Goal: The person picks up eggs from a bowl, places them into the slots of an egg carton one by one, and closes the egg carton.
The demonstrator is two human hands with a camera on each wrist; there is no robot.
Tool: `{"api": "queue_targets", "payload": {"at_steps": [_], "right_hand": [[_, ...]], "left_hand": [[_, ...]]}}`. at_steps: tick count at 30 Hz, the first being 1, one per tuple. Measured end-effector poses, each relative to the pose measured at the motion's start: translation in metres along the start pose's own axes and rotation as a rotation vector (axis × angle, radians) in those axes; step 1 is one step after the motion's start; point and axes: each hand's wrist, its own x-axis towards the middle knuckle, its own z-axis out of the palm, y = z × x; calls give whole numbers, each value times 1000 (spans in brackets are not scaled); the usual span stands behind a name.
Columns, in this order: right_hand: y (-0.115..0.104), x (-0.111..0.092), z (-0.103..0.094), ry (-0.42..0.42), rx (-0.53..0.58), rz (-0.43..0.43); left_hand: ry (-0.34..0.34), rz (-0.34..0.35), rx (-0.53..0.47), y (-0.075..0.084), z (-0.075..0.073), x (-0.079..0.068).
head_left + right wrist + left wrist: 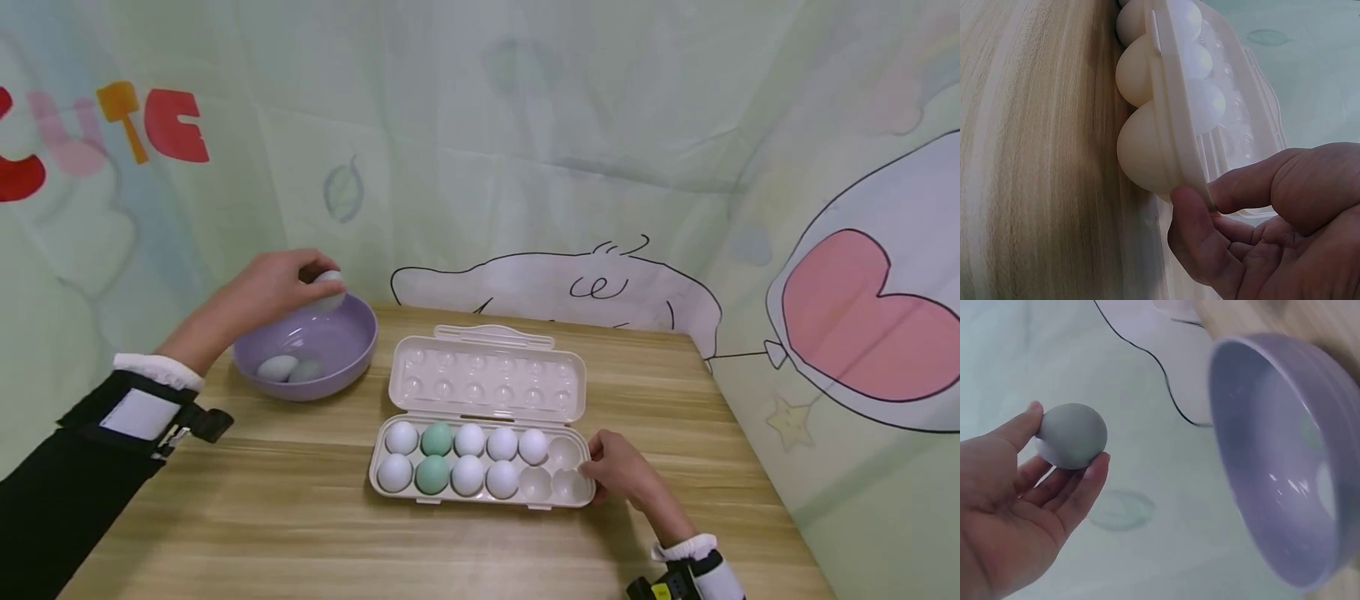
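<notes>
Far left: bowl point(360, 354) on table point(300, 500), with two loose eggs point(277, 368) side by side at its near-left inside; probably just the natural resting spot on a curved floor. Over the bowl: egg point(1072, 435) pinched in left hand point(273, 287), thumb one side, fingers the other, palm off it. Likely a fingertip grip to hold a smooth shell without squeezing; in left-wrist view, clear of the bowl, so little risk of a knock. Middle: carton point(480, 500), open, lid point(487, 406) folded to the far side, giving free access to both rows from above. Loaded with seven white eggs point(469, 440) plus two green eggs point(432, 475), the greens paired in the second column, maybe by choice. Occupied from the left end; three empty cups point(564, 452) at the right end, one far row, two near row. Right: carton's end rim pinched in right hand point(622, 467), between thumb and fingers. Probably to steady a light shell against skidding; held at the very edge, leaving cups mostly uncovered. Hard to tell if slightly lifted there.
</notes>
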Motion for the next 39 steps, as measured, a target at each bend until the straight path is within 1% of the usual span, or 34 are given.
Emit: {"api": "queue_targets", "payload": {"at_steps": [5, 9, 13, 17, 22, 29, 34, 39], "right_hand": [[1, -1, 0, 5, -5, 10], [0, -1, 0, 16, -14, 15], [0, -2, -1, 25, -22, 22], [0, -2, -1, 29, -27, 37], [-1, -1, -1, 35, -32, 48], [-2, -3, -1, 20, -16, 36], [-2, -4, 0, 17, -9, 41], [-2, -4, 0, 14, -12, 42]], "left_hand": [[37, 5, -113, 44, 2, -5], [55, 26, -214, 78, 6, -9], [40, 72, -304, 109, 13, -14], [28, 128, -371, 133, 24, -16], [15, 198, -428, 155, 39, -18], [-51, 296, -456, 178, 64, -25], [-98, 349, -445, 189, 88, -30], [-138, 376, -444, 194, 115, -35]]}}
